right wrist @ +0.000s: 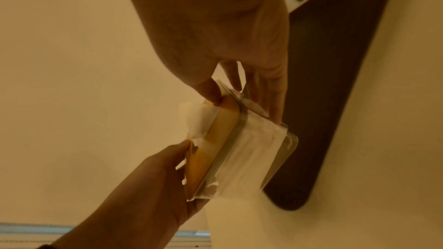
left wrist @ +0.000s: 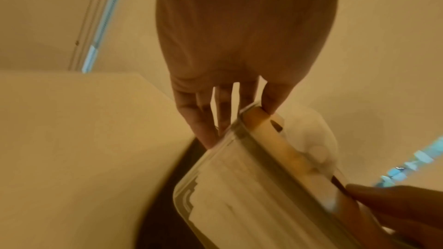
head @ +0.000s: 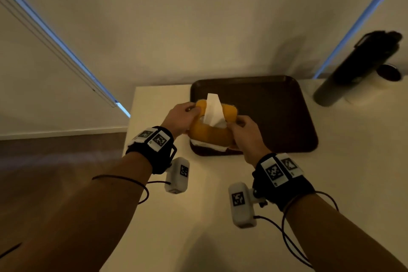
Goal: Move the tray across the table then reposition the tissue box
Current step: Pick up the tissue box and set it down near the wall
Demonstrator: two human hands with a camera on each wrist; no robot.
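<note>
A dark brown tray (head: 276, 115) lies at the back of the pale table (head: 198, 216). The tissue box (head: 209, 133) has a yellow lid, a clear body and a white tissue sticking up. It is held over the tray's near left corner. My left hand (head: 183, 117) grips its left end, thumb on the lid and fingers down the side. My right hand (head: 245, 132) grips the right end the same way. In the left wrist view the box (left wrist: 251, 186) is tilted and blurred above the tray (left wrist: 167, 186). The right wrist view shows the box (right wrist: 239, 149) between both hands, over the tray (right wrist: 323, 101).
A tall dark bottle (head: 357, 68) and a small round container (head: 388, 73) stand at the table's back right corner. The table's left edge (head: 130, 130) drops to the floor. A wall rises right behind the table.
</note>
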